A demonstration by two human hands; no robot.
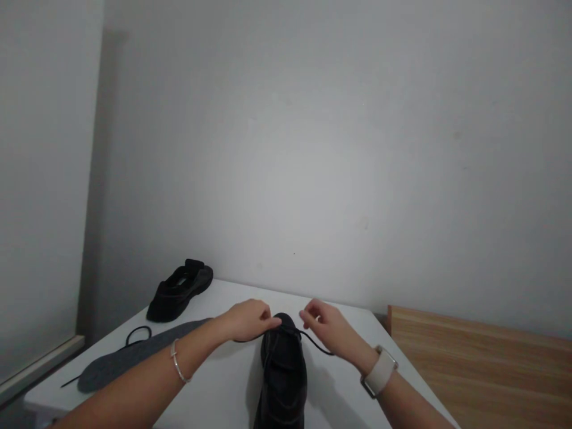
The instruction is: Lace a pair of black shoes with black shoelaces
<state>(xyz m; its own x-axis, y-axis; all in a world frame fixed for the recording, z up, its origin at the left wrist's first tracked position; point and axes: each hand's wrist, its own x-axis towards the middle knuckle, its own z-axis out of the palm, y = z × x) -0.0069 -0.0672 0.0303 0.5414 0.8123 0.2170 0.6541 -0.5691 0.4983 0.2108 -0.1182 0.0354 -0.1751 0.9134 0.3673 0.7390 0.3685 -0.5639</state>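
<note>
A black shoe [285,375] stands on the white table in front of me, toe pointing to the wall. Its thin black shoelace [317,344] comes out near the front on both sides, one end passing below each hand. My left hand [251,320] is closed at the shoe's left side, thumb and fingers pinched on the lace by the toe. On the other side, my right hand [325,325] has its fingers curled toward the thumb, close to the lace. Whatever its fingertips hold is too small to make out.
Another black shoe [180,291] sits at the table's far left corner. A grey insole [134,358] lies at the left, partly behind my left forearm, with a loose black lace [138,335] by it. A wooden panel [482,363] stands right of the white table [223,381]; a wall [313,149] rises behind.
</note>
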